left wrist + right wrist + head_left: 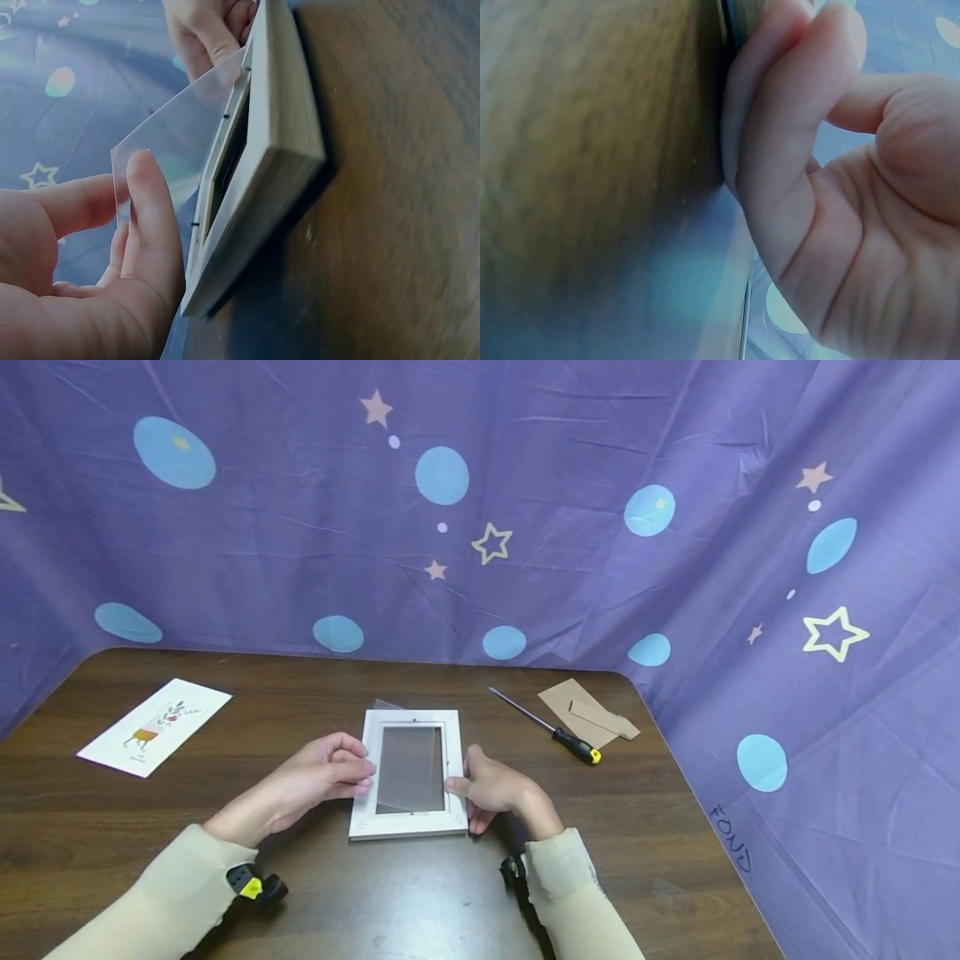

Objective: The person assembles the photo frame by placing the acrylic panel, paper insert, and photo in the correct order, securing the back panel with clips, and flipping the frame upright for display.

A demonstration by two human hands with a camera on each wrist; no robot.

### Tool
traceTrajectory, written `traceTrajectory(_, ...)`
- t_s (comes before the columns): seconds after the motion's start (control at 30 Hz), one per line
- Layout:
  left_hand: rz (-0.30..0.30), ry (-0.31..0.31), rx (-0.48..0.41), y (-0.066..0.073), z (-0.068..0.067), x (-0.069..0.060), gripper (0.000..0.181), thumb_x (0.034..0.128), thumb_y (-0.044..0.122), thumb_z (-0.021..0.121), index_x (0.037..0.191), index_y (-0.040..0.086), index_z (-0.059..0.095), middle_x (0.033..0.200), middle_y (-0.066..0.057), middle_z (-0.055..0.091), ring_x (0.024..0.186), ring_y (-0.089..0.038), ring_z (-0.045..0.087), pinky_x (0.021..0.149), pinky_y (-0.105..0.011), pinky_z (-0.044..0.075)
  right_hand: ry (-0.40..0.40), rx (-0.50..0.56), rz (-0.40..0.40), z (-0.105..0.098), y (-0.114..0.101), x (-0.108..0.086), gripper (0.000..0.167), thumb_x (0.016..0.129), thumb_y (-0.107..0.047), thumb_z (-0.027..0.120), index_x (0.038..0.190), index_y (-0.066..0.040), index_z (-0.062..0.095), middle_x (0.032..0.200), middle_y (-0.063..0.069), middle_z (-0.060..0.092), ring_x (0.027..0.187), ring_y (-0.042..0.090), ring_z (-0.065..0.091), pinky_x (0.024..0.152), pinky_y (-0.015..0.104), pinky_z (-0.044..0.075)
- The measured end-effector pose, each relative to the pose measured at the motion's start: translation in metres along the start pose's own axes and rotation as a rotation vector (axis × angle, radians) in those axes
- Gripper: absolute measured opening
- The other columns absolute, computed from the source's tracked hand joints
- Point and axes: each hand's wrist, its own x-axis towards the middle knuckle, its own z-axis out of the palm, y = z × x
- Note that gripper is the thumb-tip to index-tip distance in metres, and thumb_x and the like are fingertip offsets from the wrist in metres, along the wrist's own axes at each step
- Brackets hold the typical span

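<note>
A white picture frame (pixel 408 827) lies on the table with its opening facing up. My left hand (pixel 318 777) is at its left side and pinches a clear pane (pixel 176 139) between thumb and fingers. In the left wrist view the pane stands tilted over the frame's recess, its far end near the frame's edge. My right hand (pixel 498 787) holds the frame's right side, thumb on top and fingers along the outer edge. The right wrist view shows curled fingers (pixel 787 150) close to the tabletop, and most of the frame is hidden there.
A white card with a printed plant picture (pixel 153 727) lies at the left. To the right are a screwdriver (pixel 573 745) with a black and yellow handle and a brown backing board (pixel 577 710) with a stand flap. A purple curtain (pixel 525 460) hangs behind the wooden table (pixel 360 902).
</note>
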Motion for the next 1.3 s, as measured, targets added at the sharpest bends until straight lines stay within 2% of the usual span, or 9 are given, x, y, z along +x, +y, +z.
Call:
traceTrajectory(0.43, -0.018, 0.014, -0.036, -0.008, 0.017, 0.010, 0.039, 0.1036, 0.005, 0.064, 0.130, -0.013, 0.040, 0.106, -0.016, 0.066, 0.090, -0.015, 0.070, 0.085, -0.027, 0.060, 0.001, -0.002, 0.009, 0.000, 0.000, 0.000, 0.028, 0.110, -0.022, 0.061, 0.108, -0.002, 0.041, 0.063, 0.013, 0.059, 0.045, 0.022, 0.062, 0.049, 0.041, 0.059)
traceTrajectory(0.6, -0.021, 0.044, 0.010, -0.009, 0.021, 0.010, 0.040, 0.1037, 0.005, 0.064, 0.131, -0.013, 0.041, 0.103, -0.015, 0.066, 0.088, -0.015, 0.071, 0.083, -0.027, 0.061, 0.000, -0.009, -0.011, 0.000, 0.000, 0.000, 0.028, 0.110, -0.021, 0.060, 0.106, -0.001, 0.040, 0.061, 0.013, 0.059, 0.044, 0.021, 0.061, 0.048, 0.040, 0.059)
traceTrajectory(0.73, 0.007, 0.093, 0.148, -0.011, 0.022, 0.010, 0.039, 0.1025, 0.007, 0.067, 0.129, -0.011, 0.045, 0.096, -0.014, 0.067, 0.082, -0.018, 0.071, 0.077, -0.028, 0.061, -0.001, -0.008, -0.016, -0.001, 0.000, 0.000, 0.028, 0.110, -0.020, 0.060, 0.105, -0.001, 0.040, 0.061, 0.012, 0.059, 0.044, 0.021, 0.061, 0.048, 0.040, 0.059)
traceTrajectory(0.87, 0.063, 0.159, 0.366, -0.012, 0.023, 0.010, 0.043, 0.0991, 0.011, 0.072, 0.131, -0.008, 0.049, 0.089, -0.010, 0.071, 0.071, -0.019, 0.069, 0.072, -0.033, 0.059, 0.001, -0.004, -0.008, -0.001, 0.000, 0.000, 0.027, 0.110, -0.020, 0.060, 0.106, -0.002, 0.040, 0.062, 0.012, 0.058, 0.044, 0.021, 0.061, 0.049, 0.041, 0.059)
traceTrajectory(1.0, 0.119, 0.211, 0.566, -0.010, 0.023, 0.009, 0.055, 0.0961, 0.015, 0.075, 0.141, -0.006, 0.050, 0.083, -0.003, 0.072, 0.065, -0.017, 0.068, 0.071, -0.034, 0.054, 0.002, 0.006, 0.008, 0.000, -0.001, -0.001, 0.028, 0.110, -0.021, 0.061, 0.108, -0.002, 0.041, 0.064, 0.013, 0.059, 0.046, 0.022, 0.062, 0.050, 0.041, 0.059)
traceTrajectory(1.13, 0.149, 0.218, 0.657, -0.008, 0.025, 0.009, 0.068, 0.0950, 0.015, 0.076, 0.151, -0.006, 0.045, 0.079, 0.001, 0.070, 0.063, -0.014, 0.065, 0.067, -0.032, 0.050, 0.003, 0.005, 0.016, 0.000, -0.001, -0.001, 0.028, 0.109, -0.022, 0.061, 0.109, -0.003, 0.041, 0.067, 0.013, 0.058, 0.047, 0.023, 0.062, 0.050, 0.041, 0.059)
traceTrajectory(1.3, 0.181, 0.232, 0.744, -0.007, 0.028, 0.010, 0.073, 0.0936, 0.016, 0.078, 0.153, -0.009, 0.044, 0.077, 0.004, 0.068, 0.062, -0.012, 0.061, 0.063, -0.030, 0.048, 0.002, 0.002, 0.013, 0.000, -0.002, -0.002, 0.027, 0.109, -0.021, 0.061, 0.109, -0.003, 0.041, 0.067, 0.013, 0.058, 0.047, 0.023, 0.062, 0.050, 0.040, 0.059)
